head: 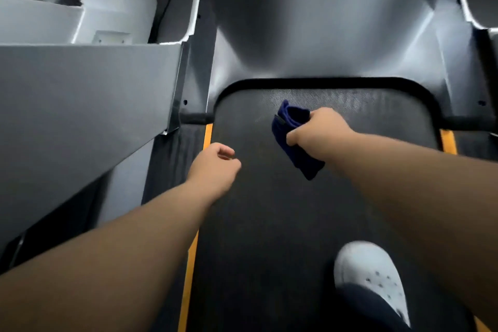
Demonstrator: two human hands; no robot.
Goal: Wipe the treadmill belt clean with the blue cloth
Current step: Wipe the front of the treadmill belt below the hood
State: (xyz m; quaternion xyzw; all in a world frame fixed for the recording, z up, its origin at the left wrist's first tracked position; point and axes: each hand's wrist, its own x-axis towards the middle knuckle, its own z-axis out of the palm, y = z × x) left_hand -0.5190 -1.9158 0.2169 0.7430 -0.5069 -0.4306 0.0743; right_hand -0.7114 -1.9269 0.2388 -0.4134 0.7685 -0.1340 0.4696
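Arms outstretched; left hand (215, 167) loosely curled, empty; right hand (318, 132) clutching blue cloth (301, 159).

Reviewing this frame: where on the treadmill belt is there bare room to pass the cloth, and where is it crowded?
Bare belt lies between the left hand and the white shoe, and ahead of the blue cloth up to the motor cover. Crowded near the right hand and shoe.

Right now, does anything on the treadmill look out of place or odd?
A white shoe stands on the belt, near right, where wiping is due. A pale, dusty-looking patch marks the belt's far end, beyond the blue cloth.
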